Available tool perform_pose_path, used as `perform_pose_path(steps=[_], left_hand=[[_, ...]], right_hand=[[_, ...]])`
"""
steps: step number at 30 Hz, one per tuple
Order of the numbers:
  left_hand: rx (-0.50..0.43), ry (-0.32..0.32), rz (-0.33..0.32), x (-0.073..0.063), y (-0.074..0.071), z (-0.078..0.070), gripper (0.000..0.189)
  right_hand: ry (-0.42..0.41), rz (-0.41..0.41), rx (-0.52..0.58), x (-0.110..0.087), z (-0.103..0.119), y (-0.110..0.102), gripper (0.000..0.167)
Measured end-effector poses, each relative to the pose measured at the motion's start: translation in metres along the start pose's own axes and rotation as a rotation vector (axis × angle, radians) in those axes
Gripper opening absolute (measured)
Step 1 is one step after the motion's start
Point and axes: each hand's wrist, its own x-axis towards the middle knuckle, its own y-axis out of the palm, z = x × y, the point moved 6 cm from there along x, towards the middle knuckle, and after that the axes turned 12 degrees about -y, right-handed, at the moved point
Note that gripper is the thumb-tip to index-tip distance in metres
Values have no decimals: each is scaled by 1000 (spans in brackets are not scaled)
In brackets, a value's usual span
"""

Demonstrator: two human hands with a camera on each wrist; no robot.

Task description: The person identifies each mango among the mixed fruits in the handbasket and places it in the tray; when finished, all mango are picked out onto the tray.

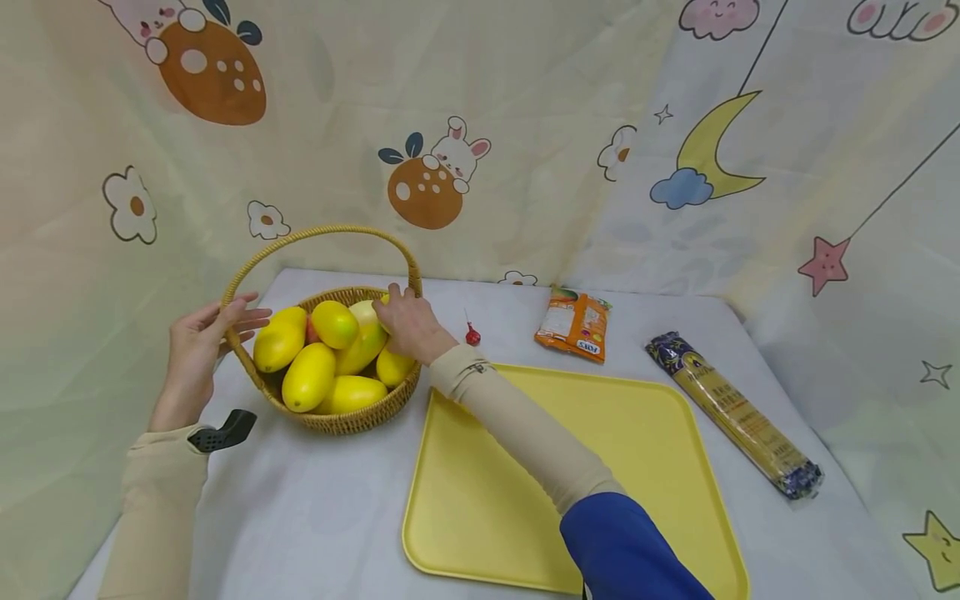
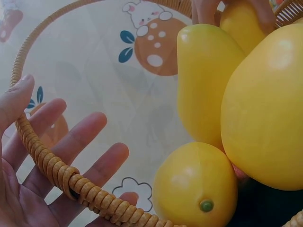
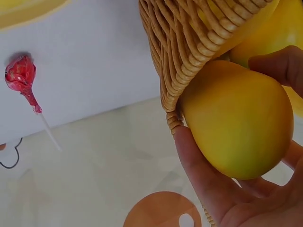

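Note:
A round wicker basket with a tall arched handle stands at the left, filled with several yellow mangoes. Between them peeks a bit of something reddish. My left hand is at the handle's left side; in the left wrist view the handle crosses the palm, thumb on one side, fingers stretched out loosely. My right hand reaches to the basket's far right rim. In the right wrist view, its thumb and fingers grip one yellow-orange mango right beside the woven rim.
A yellow tray lies under my right forearm. Behind it are a red-wrapped lollipop and an orange snack packet. A long clear-and-blue pack of noodles lies at the right. A printed cloth hangs behind the table.

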Motion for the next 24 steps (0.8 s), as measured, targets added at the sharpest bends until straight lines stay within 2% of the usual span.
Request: perform_pose_path(steps=[5,10,19,24], left_hand=[[27,1,-13,0,0,0,37],[23,1,-7,0,0,0,40],[50,-1,-9,0,1,-1,40],[46,-5,-1,-1,2,-1,43]], right_hand=[[7,6,42,-3,-3,0,59],[-13,-29,81,-11,-4,-5,62],[-22,-129,191,-37,-10,-17,61],[-5,-151,238,-54,-21,-22,60]])
